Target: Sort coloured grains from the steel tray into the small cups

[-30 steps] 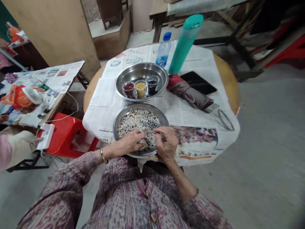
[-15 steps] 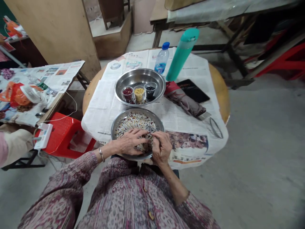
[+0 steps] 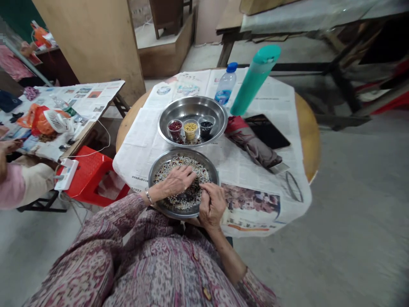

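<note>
At frame centre, the left hand (image 3: 177, 181) lay spread on the mixed beans (image 3: 179, 200), steadying them; the right hand (image 3: 211, 204), fingers together, perhaps pinched one.

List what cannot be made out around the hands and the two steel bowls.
Head view:
- Whether the right hand pinches a grain: fingers curled, too small.
- Mixed grains under the left hand: covered.
- Near bowl front rim: behind the wrists.
- Cups' grain kinds: too small.
</note>
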Action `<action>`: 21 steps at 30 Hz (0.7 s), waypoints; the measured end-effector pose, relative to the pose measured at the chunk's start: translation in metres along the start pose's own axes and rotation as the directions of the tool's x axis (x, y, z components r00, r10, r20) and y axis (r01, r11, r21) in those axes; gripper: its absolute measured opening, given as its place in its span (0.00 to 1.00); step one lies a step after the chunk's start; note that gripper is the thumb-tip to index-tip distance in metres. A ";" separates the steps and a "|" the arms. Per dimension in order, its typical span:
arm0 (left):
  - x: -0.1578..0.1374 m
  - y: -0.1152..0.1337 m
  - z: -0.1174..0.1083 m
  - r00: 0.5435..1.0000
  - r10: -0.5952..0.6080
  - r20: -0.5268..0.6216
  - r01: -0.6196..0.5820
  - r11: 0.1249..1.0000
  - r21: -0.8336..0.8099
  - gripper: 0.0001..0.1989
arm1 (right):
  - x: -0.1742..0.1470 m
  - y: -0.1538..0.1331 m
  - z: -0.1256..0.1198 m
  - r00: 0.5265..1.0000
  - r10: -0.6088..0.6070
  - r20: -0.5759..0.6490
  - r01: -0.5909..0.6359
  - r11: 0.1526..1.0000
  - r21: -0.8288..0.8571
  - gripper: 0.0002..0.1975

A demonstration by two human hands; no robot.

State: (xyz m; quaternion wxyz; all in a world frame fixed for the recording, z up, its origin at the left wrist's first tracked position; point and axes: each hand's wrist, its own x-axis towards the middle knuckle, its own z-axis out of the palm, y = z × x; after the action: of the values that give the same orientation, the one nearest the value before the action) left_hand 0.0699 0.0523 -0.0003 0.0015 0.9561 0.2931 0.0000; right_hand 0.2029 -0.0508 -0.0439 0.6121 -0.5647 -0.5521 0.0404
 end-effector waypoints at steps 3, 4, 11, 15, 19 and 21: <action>-0.018 -0.011 -0.014 0.976 -0.217 -0.032 0.217 0.976 0.001 0.13 | 0.001 -0.001 -0.001 1.000 -0.002 0.017 0.002 1.000 -0.008 0.13; -0.023 -0.014 -0.017 0.959 -0.279 -0.058 0.278 0.960 -0.018 0.12 | 0.002 -0.002 -0.002 1.000 -0.002 0.022 0.002 1.000 -0.009 0.13; -0.012 -0.014 -0.019 0.907 -0.421 -0.029 0.414 0.900 -0.135 0.38 | 0.003 -0.003 -0.004 0.999 -0.013 0.045 0.013 1.000 0.012 0.14; 0.015 -0.006 -0.015 0.959 -0.283 0.006 0.281 0.949 -0.145 0.28 | 0.002 -0.002 -0.003 0.999 -0.008 0.039 0.009 1.000 -0.014 0.13; 0.017 -0.004 -0.014 0.996 -0.052 0.078 0.070 0.964 -0.257 0.10 | 0.001 0.000 -0.001 1.000 -0.010 0.029 0.012 0.999 -0.048 0.13; 0.006 -0.005 -0.014 0.992 0.031 0.121 0.006 0.956 -0.295 0.09 | 0.000 0.000 -0.001 0.999 -0.022 0.030 0.023 0.998 -0.057 0.12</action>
State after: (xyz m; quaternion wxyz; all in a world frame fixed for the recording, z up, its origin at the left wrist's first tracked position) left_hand 0.0723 0.0600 0.0141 0.1622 0.9452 0.2830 -0.0156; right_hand 0.2034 -0.0511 -0.0435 0.5879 -0.5752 -0.5682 0.0258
